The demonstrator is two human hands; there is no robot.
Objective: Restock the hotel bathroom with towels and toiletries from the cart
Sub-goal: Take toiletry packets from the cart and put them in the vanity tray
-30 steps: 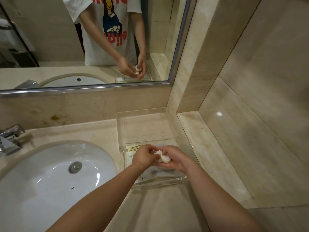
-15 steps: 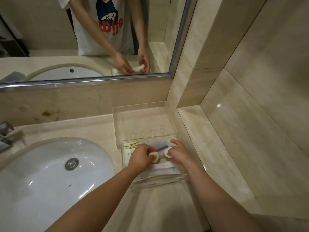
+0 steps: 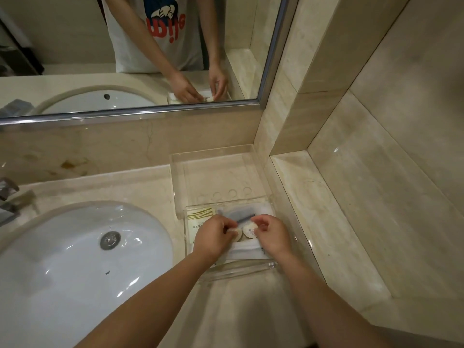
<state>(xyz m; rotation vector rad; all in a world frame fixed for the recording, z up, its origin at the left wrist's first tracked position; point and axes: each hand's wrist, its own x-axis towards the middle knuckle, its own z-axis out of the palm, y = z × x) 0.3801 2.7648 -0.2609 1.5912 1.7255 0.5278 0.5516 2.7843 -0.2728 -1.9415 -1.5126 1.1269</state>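
Presently, both hands work inside the clear acrylic amenity tray (image 3: 251, 268) standing on the beige marble surface (image 3: 140, 187), between the white oval sink basin (image 3: 75, 259) and the side wall ledge. The left hand (image 3: 213, 238) has its fingers pinched on the small round white soap disc (image 3: 236, 232), held on edge. The right hand (image 3: 272, 234) has its fingers pinched on the second round white soap disc with a printed emblem (image 3: 251, 231), whose face is turned upward. The two discs touch or nearly touch; the view does not settle which.

Compared with half a second ago, the discs sit closer together and lower in the tray, and the right disc has turned to show its printed face. One second ago both hands were clasped together around a single white bundle above the tray; the two pieces are now separate.

Beneath the hands lie a dark comb-like item in a clear sachet (image 3: 241, 214), a cream packet with gold stripes (image 3: 200, 214), and a white wrapped packet (image 3: 247, 251) along the near wall. The tray's rear compartment holds nothing visible. The wall mirror (image 3: 125, 46) reflects the same grip.
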